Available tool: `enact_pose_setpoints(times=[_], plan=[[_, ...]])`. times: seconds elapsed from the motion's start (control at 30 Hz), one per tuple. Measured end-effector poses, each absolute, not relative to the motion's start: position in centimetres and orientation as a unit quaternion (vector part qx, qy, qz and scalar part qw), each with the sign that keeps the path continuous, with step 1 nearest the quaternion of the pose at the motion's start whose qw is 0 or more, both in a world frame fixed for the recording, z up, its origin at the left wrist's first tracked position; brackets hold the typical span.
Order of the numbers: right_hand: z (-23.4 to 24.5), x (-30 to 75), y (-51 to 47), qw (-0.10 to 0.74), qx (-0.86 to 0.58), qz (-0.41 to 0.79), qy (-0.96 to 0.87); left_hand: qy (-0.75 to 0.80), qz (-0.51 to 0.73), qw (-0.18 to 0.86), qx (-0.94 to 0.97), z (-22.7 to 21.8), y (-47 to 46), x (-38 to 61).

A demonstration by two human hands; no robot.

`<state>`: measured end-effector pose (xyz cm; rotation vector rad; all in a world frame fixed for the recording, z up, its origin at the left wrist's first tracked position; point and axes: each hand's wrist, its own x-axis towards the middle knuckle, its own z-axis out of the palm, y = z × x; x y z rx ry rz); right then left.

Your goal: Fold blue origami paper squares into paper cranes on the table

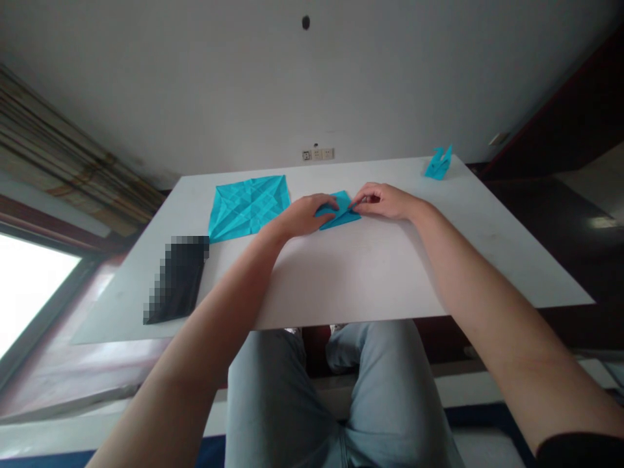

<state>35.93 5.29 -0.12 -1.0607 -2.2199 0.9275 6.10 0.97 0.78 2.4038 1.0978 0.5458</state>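
Note:
A small folded piece of blue paper (341,211) lies on the white table (351,273), past its middle. My left hand (302,218) rests on the paper's left part, fingers bent and pressing it down. My right hand (385,200) pinches the paper's right edge between thumb and fingers.
A larger creased blue sheet (248,205) lies flat to the left of my hands. A finished blue folded figure (439,164) stands at the far right corner. A dark flat object (178,279) lies near the table's left front edge. A wall with sockets (318,155) is behind.

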Motion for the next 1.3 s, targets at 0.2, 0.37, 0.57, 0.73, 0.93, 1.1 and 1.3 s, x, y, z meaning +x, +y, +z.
enact_pose_setpoints(times=[0.2, 0.37, 0.57, 0.73, 0.93, 1.1, 1.3], plan=[[-0.9, 35.3, 5.4, 0.269, -0.411, 0.299, -0.818, 0.405, 0.215, 0.251, 0.853, 0.8, 0.8, 6.8], [-1.4, 34.9, 5.4, 0.287, -0.415, 0.288, -0.814, 0.404, 0.224, 0.245, 0.853, 0.7, 0.7, 6.8], [-1.4, 34.5, 5.1, 0.296, -0.397, 0.281, -0.823, 0.371, 0.229, 0.222, 0.872, 0.3, 1.0, 6.8], [-1.0, 34.0, 4.6, 0.276, -0.391, 0.274, -0.834, 0.409, 0.224, 0.173, 0.868, -0.1, 0.6, 7.4], [-0.6, 34.1, 4.7, 0.271, -0.400, 0.236, -0.843, 0.423, 0.210, 0.152, 0.868, 0.5, -0.1, 7.4], [-0.8, 34.7, 5.1, 0.272, -0.413, 0.206, -0.845, 0.405, 0.179, 0.169, 0.880, 1.5, -0.1, 6.5], [-1.3, 35.1, 5.7, 0.268, -0.412, 0.196, -0.848, 0.381, 0.200, 0.218, 0.876, 2.0, 0.3, 5.6]])
